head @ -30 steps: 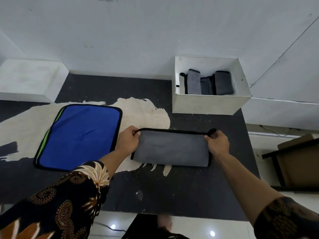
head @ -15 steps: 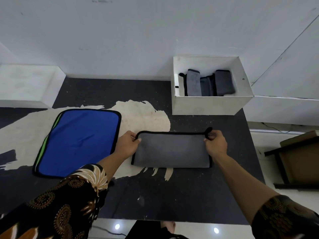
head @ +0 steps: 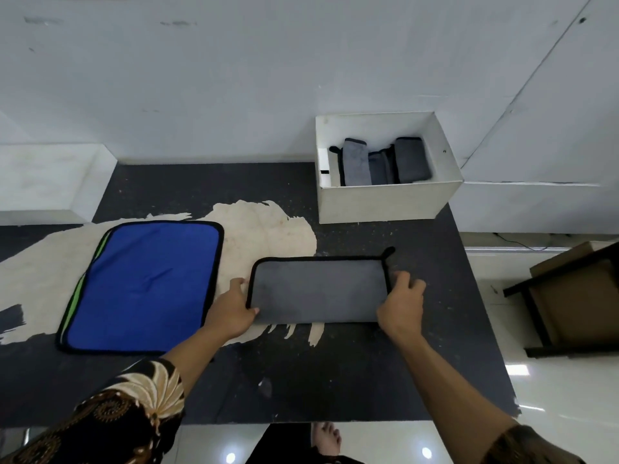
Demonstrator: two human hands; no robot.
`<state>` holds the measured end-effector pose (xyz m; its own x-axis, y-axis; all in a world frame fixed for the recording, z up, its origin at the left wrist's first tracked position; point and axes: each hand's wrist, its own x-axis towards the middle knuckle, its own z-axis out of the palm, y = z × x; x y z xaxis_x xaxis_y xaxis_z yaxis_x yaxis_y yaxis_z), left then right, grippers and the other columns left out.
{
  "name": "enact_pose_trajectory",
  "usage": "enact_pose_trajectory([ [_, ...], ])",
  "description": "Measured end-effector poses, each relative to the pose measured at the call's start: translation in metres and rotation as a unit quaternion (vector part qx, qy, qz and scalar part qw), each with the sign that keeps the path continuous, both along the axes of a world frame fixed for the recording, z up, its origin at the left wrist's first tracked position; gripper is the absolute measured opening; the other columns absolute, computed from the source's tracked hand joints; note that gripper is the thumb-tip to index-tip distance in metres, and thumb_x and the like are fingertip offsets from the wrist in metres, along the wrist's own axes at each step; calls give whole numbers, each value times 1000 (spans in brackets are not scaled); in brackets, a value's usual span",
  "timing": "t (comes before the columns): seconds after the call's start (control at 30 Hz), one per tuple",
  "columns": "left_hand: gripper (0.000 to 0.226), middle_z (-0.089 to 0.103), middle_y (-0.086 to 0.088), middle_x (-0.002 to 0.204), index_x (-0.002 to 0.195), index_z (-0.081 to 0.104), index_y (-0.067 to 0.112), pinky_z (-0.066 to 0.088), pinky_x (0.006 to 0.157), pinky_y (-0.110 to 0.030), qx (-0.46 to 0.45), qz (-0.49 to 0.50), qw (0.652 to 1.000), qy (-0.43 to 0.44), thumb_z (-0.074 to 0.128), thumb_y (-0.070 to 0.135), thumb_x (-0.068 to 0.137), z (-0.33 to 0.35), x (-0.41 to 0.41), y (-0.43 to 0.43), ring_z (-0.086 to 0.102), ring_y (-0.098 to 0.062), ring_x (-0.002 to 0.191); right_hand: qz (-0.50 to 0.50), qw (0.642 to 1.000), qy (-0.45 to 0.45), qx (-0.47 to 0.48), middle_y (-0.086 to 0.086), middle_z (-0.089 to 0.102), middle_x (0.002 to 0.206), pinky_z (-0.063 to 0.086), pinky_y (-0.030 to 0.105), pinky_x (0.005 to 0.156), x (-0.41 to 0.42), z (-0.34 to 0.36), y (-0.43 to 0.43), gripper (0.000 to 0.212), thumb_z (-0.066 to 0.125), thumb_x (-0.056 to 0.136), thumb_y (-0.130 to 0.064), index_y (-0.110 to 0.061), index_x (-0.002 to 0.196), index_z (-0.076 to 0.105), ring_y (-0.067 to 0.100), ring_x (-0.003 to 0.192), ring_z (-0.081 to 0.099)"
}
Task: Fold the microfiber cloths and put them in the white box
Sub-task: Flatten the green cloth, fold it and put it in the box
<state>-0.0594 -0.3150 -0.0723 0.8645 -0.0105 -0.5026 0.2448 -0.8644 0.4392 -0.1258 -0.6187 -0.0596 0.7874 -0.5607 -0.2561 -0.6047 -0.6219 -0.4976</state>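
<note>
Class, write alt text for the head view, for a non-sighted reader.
Left hand and right hand grip opposite ends of a grey cloth on a dark table. A blue cloth lies left; a white box holds folded cloths.

We have open table [head: 351,239] between grey cloth [head: 318,289] and box [head: 385,202] at the far right corner; blue cloth [head: 144,286] blocks the left.

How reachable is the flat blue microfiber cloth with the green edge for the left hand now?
Probably yes: the blue microfiber cloth lies flat beside the left hand, nothing between them. That hand grips the left edge of the grey folded cloth and must let go first.
</note>
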Motion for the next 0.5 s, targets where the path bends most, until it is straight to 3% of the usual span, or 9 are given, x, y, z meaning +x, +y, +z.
enact_pose_trajectory([
  [0.1,64,56,-13,125,144,31,14,51,86,-41,123,-34,978,-167,63,29,90,11,-9,-15,56,-29,107,70,991,-14,-115,23,35,138,44,47,90,-2,3,15,52,60,80,-7,-6,130,43,40,114,42],
  [0.17,66,44,-12,142,149,29,15,44,99,-42,133,-108,954,-245,59,33,93,14,-14,-36,46,-30,124,169,977,-7,-132,22,19,155,36,51,105,2,5,37,57,55,92,-24,-10,143,34,40,136,29],
  [0.23,70,18,-9,160,154,16,21,27,115,-46,120,-184,948,-229,52,36,96,10,-18,-61,24,-32,144,286,952,15,-110,13,-5,163,17,55,118,8,-1,59,61,41,101,-35,-19,154,16,34,149,2],
  [0.33,71,-21,-4,160,155,-6,29,-2,119,-48,128,-276,939,-159,38,41,101,-11,-26,-85,-11,-29,150,359,927,56,-97,8,-17,163,1,60,119,15,-18,69,60,29,104,-40,-26,157,3,28,149,-16],
  [0.5,76,-33,-8,157,151,-23,27,-7,121,-48,156,-262,940,-150,11,65,95,-38,-31,-66,-27,-27,145,319,929,75,-171,7,-23,161,-11,58,116,4,-48,35,68,12,98,-63,-32,155,-11,26,148,-21],
])
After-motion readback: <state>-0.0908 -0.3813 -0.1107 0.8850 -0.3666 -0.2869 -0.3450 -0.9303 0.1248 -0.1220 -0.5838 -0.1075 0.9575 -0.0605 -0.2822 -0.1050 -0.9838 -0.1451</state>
